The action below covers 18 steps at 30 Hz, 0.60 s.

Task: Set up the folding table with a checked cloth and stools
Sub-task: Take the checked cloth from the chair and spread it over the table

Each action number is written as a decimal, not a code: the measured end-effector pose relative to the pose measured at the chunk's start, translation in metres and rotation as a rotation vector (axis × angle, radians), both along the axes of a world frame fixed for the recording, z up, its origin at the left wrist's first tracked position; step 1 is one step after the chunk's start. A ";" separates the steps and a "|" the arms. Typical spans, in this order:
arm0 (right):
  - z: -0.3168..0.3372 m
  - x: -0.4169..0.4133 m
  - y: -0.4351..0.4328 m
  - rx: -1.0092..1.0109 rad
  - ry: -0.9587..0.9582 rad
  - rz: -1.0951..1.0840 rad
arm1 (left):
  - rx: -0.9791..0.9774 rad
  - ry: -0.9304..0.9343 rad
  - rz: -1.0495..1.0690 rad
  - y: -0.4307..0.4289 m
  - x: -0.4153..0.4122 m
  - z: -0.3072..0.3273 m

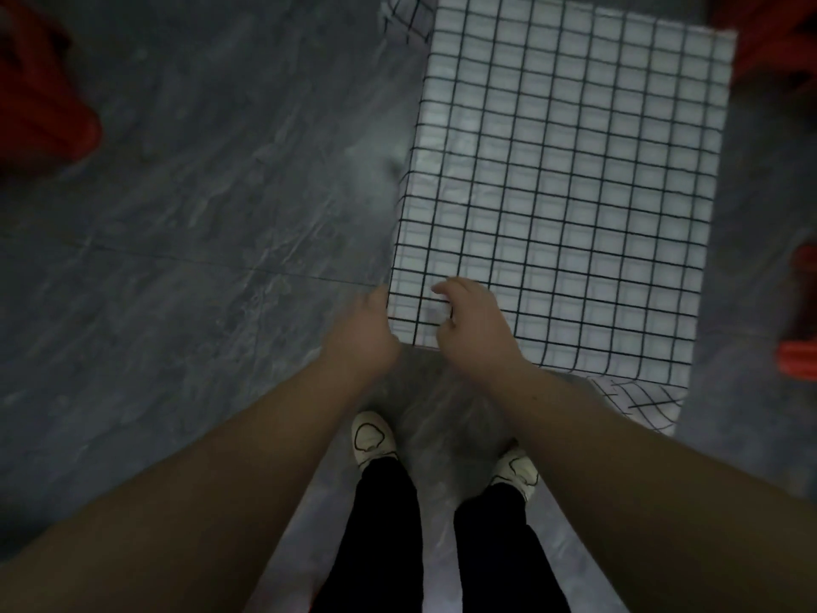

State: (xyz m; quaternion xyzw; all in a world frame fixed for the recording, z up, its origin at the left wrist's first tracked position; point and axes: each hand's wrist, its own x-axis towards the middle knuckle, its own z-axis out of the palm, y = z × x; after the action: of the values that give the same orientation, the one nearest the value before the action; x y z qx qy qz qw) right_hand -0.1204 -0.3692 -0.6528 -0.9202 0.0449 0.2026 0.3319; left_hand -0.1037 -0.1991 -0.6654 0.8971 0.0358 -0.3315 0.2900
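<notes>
Forearms out to cloth at its near-left corner: pinching it from above with curled right hand; left hand at hanging edge, grip hidden. Already draped over table, likely being squared. Stools parked well apart.

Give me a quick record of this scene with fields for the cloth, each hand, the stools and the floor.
checked cloth: spread flat, corners hanging down
left hand: at the cloth's near left corner edge; grip unclear
right hand: fingers curled on the cloth beside that corner
red stool: on the floor, far left, apart from the cloth
red shapes: right edge, cut off
floor: grey marbled tiles
</notes>
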 end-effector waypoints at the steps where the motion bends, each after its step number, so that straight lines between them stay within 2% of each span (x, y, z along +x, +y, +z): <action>1: 0.004 0.001 -0.008 -0.034 0.001 -0.010 | 0.036 -0.038 -0.064 -0.007 0.003 0.006; 8: -0.001 -0.008 -0.075 -0.274 -0.050 0.017 | 0.032 -0.234 -0.457 -0.085 0.020 0.021; 14: -0.023 0.000 -0.125 -0.342 -0.056 0.047 | 0.139 -0.298 -0.527 -0.144 0.027 -0.003; 18: -0.031 0.000 -0.164 -0.342 -0.021 0.085 | 0.198 -0.254 -0.518 -0.153 0.032 -0.013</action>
State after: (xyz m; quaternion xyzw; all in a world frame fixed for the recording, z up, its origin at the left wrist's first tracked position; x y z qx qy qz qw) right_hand -0.1203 -0.5329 -0.6841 -0.9664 0.0364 0.1961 0.1620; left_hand -0.0718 -0.3517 -0.6787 0.9345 -0.1988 -0.2743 0.1092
